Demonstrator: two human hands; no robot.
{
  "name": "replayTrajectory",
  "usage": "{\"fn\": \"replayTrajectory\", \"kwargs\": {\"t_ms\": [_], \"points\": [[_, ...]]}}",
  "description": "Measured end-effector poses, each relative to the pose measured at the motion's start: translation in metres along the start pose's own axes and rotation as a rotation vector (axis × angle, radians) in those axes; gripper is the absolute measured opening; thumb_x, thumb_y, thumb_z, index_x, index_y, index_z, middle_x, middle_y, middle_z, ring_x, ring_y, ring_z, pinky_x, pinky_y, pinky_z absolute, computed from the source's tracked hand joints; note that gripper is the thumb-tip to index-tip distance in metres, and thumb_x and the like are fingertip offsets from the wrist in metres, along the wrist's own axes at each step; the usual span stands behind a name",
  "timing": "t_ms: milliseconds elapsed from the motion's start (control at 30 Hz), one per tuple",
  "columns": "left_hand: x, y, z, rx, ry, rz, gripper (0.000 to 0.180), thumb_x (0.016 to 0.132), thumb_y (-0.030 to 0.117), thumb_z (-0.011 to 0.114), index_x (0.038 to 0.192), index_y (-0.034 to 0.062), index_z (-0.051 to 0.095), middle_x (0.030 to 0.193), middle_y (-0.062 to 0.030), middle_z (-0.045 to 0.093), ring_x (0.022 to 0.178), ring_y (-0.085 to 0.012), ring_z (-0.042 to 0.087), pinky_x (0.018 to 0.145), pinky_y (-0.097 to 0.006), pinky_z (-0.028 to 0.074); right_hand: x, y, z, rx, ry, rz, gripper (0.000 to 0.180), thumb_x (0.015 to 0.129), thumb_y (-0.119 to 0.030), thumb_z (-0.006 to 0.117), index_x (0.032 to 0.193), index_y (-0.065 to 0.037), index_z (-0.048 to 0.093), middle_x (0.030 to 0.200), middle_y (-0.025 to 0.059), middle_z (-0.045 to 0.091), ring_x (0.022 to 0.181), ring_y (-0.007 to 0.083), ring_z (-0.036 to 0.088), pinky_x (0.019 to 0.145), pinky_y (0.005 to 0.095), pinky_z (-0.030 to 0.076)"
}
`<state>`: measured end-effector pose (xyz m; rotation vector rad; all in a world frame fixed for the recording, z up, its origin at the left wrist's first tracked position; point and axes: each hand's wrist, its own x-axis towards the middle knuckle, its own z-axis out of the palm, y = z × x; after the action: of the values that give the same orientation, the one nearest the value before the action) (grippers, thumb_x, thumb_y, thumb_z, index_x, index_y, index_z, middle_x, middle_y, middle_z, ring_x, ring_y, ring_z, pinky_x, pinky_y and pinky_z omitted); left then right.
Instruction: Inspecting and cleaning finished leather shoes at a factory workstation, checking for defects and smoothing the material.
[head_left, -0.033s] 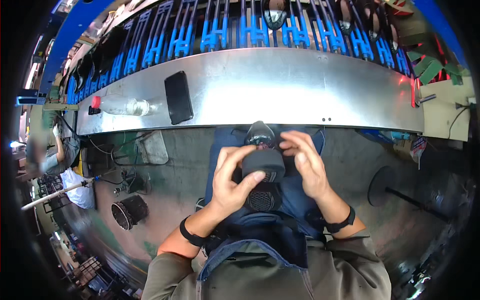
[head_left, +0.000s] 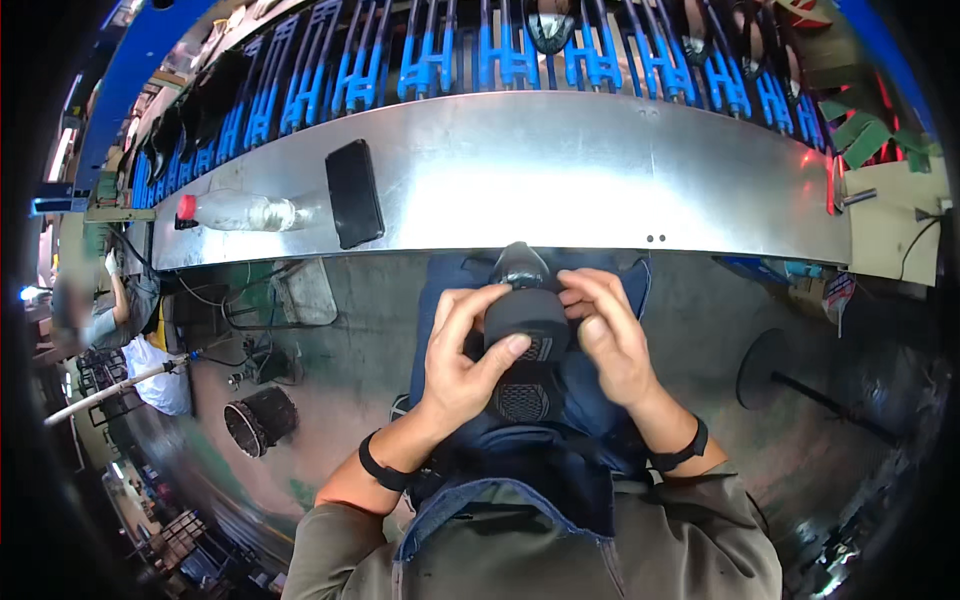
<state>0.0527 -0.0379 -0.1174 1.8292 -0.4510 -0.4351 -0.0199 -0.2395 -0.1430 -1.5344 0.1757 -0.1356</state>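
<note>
A black shoe [head_left: 524,314] is held over my lap with its patterned sole [head_left: 524,398] toward me. A glossy black rounded part [head_left: 520,265] shows beyond the thick heel block. My left hand [head_left: 464,348] is closed on the heel's left side, thumb on the near face and fingers over the far edge. On the other side, my right hand [head_left: 610,335] has bent fingers, their tips at or against the heel's right edge. Its thumb stands away from the shoe. The sides and front of the shoe are mostly hidden.
Ahead lies a metal bench [head_left: 520,170] bearing a black phone [head_left: 354,194] and a clear bottle with a red cap [head_left: 243,211]. Behind it runs a row of blue holders [head_left: 510,62], with a glossy black shoe [head_left: 551,32] among them. A round black bucket [head_left: 261,422] stands on the floor at left.
My right hand has moved left and closer to the shoe, its fingertips now at the heel's edge. The left hand keeps its hold, and the shoe has barely shifted.
</note>
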Motion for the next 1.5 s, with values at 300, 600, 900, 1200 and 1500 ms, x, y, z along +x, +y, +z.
{"fn": "replayTrajectory", "kwargs": {"t_ms": [300,600,900,1200,1500], "points": [[0.038,-0.011,0.003,-0.098,0.028,-0.113,0.043,0.084,0.016,0.082,0.119,0.0023,0.063,0.104,-0.0059,0.053,0.084,-0.0138,0.049,0.075,-0.027,0.043,0.026,0.013,0.019,-0.039,0.061,0.033,0.044,0.088,-0.009,0.074,0.127,0.002,0.056,0.114,0.014,0.05,0.09,0.0197,0.054,0.079,0.0316,0.047],[0.056,-0.02,0.004,-0.087,0.014,-0.139,0.046,0.082,0.015,0.084,0.12,0.0005,0.061,0.105,-0.0076,0.053,0.087,-0.0155,0.051,0.077,-0.028,0.044,0.045,0.022,0.017,-0.03,0.097,0.069,0.044,0.086,-0.01,0.077,0.124,0.002,0.058,0.114,0.0144,0.049,0.08,0.0156,0.051,0.07,0.0281,0.045],[0.083,-0.012,-0.017,0.375,-0.185,0.03,0.055,0.083,0.026,0.082,0.126,-0.001,0.059,0.113,-0.014,0.053,0.098,-0.0246,0.054,0.085,-0.035,0.047,0.057,0.023,0.006,-0.138,0.059,0.077,0.052,0.082,-0.012,0.08,0.127,0.0,0.059,0.116,0.0162,0.051,0.09,0.0189,0.051,0.075,0.0307,0.047],[0.047,-0.024,0.02,0.464,0.142,0.22,0.095,0.078,0.038,0.084,0.147,-0.0042,0.034,0.142,-0.0237,0.035,0.133,-0.037,0.039,0.108,-0.044,0.039,0.108,0.035,-0.009,0.249,-0.363,0.165,0.03,0.098,-0.024,0.063,0.118,-0.002,0.068,0.126,0.0137,0.06,0.119,0.0229,0.055,0.1,0.0376,0.045],[-0.071,-0.023,0.019,-0.144,-0.328,-0.162,0.121,0.07,0.034,0.093,0.158,-0.0003,0.017,0.156,-0.0261,0.032,0.147,-0.037,0.034,0.117,-0.043,0.034,0.028,-0.057,0.002,-0.049,-0.61,-0.219,0.018,0.092,-0.012,0.06,0.099,-0.002,0.073,0.106,0.0095,0.062,0.102,0.0219,0.057,0.092,0.0354,0.045]]}}
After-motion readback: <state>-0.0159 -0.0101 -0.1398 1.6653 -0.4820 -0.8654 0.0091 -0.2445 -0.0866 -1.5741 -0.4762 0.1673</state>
